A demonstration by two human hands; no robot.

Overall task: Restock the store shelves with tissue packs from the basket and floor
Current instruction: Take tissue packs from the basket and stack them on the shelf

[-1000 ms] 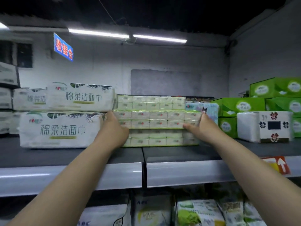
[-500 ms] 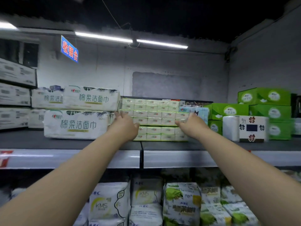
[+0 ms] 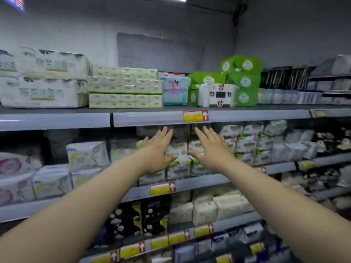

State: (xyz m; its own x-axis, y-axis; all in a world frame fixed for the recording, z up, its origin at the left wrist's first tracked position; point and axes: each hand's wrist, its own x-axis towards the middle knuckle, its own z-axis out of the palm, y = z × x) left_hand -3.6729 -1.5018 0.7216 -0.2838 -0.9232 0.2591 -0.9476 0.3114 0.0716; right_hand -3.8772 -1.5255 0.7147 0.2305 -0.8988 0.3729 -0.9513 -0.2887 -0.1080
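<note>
Two empty hands, left hand (image 3: 157,150) and right hand (image 3: 211,149), fingers spread; blurred packs (image 3: 179,162) partly hidden behind them.

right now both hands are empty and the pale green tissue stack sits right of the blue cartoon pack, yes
No: the head view shows the pale green tissue stack left of the blue cartoon pack. The left hand and right hand are empty.
</note>
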